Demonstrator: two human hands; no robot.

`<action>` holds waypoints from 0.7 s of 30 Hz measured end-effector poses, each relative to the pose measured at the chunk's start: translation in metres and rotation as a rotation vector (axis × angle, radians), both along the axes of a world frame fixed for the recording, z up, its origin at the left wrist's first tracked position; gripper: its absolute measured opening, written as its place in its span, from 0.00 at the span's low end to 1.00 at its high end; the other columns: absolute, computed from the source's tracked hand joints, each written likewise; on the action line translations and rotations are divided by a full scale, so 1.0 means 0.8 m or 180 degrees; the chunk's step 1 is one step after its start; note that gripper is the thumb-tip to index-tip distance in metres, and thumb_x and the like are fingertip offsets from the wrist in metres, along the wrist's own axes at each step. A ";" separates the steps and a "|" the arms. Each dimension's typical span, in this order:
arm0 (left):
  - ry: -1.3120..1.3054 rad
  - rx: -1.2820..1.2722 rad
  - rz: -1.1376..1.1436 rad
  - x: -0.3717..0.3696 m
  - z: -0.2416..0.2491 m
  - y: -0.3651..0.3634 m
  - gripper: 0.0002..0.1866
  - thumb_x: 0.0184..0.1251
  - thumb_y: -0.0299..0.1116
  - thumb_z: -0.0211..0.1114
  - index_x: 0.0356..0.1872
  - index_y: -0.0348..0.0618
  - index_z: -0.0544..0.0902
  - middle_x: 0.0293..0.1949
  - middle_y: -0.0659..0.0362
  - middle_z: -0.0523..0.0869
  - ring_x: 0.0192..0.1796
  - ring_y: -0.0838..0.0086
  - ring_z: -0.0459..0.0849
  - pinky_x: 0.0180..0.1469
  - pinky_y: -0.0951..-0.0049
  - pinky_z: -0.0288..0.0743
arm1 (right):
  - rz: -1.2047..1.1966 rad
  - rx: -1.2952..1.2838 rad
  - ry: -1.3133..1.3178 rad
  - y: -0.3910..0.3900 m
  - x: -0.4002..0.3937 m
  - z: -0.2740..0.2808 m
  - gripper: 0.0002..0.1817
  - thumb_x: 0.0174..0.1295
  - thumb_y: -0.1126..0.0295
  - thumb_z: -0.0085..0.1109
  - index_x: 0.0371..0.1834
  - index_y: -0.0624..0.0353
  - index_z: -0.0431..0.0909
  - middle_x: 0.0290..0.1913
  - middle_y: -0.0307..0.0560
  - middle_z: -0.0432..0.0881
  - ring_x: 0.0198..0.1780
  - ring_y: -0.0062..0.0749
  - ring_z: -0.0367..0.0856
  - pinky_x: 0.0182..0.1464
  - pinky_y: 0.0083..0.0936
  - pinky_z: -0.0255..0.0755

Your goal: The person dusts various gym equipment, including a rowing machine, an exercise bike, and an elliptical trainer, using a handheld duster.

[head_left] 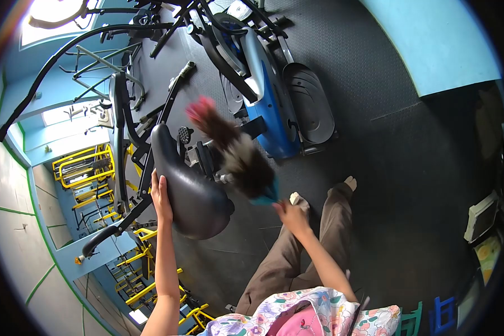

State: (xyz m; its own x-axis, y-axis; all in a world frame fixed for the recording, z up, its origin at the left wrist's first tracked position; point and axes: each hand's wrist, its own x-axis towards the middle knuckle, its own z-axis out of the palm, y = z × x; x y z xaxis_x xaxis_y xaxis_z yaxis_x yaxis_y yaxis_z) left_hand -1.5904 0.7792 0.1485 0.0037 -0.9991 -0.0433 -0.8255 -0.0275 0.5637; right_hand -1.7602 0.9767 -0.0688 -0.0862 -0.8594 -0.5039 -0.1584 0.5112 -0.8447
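My left hand (161,197) rests against the side of a black bike seat (187,187), its fingers stretched along the edge. In my right hand (293,217) is the end of a feather duster (243,159), its fingers closed round it. The duster is blurred, with pink, brown and white feathers and a teal part by my hand. It extends up and left, beside the seat; whether it touches the seat I cannot tell.
A blue and grey elliptical machine (271,106) with black pedals stands ahead on the black floor (397,162). Yellow gym frames (87,168) are at the left. A light blue surface (437,45) fills the upper right. Green and blue chairs (443,315) show lower right.
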 end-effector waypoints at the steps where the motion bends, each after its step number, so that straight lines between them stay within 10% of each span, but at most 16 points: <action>1: 0.0013 0.0006 0.0006 -0.002 0.001 0.000 0.27 0.65 0.49 0.47 0.55 0.36 0.68 0.47 0.53 0.76 0.49 0.72 0.73 0.53 0.76 0.62 | -0.0171 0.0130 0.0064 0.029 -0.003 -0.020 0.23 0.61 0.49 0.46 0.31 0.62 0.74 0.22 0.64 0.76 0.29 0.58 0.78 0.27 0.43 0.71; 21: 0.0309 0.0309 0.0014 0.011 -0.002 0.000 0.26 0.66 0.50 0.47 0.54 0.37 0.68 0.42 0.56 0.77 0.44 0.76 0.74 0.48 0.79 0.66 | -0.0309 -0.0038 -0.0102 -0.040 -0.015 -0.010 0.26 0.63 0.50 0.43 0.27 0.66 0.75 0.23 0.64 0.77 0.32 0.57 0.78 0.31 0.41 0.73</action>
